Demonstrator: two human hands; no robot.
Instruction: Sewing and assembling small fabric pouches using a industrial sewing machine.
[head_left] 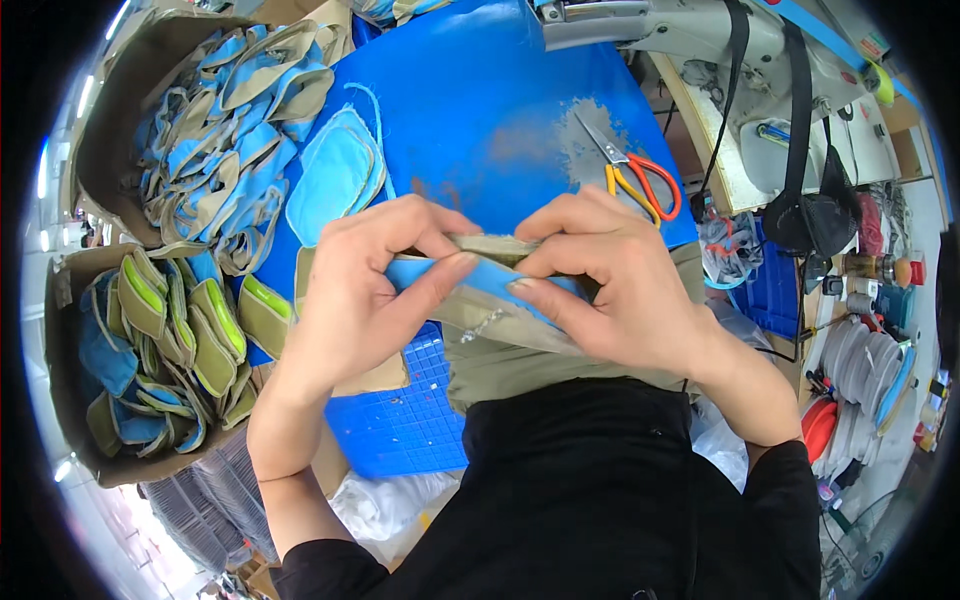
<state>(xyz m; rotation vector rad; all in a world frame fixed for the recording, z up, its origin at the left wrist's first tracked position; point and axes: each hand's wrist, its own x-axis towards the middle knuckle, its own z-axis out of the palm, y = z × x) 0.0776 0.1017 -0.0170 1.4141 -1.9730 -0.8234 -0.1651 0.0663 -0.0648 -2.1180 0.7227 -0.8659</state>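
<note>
Between my two hands is a blue and khaki fabric piece [470, 283], held above my lap with its edge folded. My left hand [385, 270] pinches its left end between thumb and fingers. On the other end, my right hand [610, 275] grips with thumb and bent fingers. A lighter patch with a small printed mark shows on the cloth's near side. Just beyond my right hand, scissors [635, 170] with red and yellow handles lie partly spread on the blue work surface [470, 110]. Light blue fabric pieces [335, 175] lie stacked beyond my left hand.
At the left stand a cardboard box [115, 110] of blue and khaki fabric strips and another box [70, 400] of padded pieces with bright green inserts. A sewing machine [690, 25] sits at the far right. Several spools [865, 370] fill a rack at the right.
</note>
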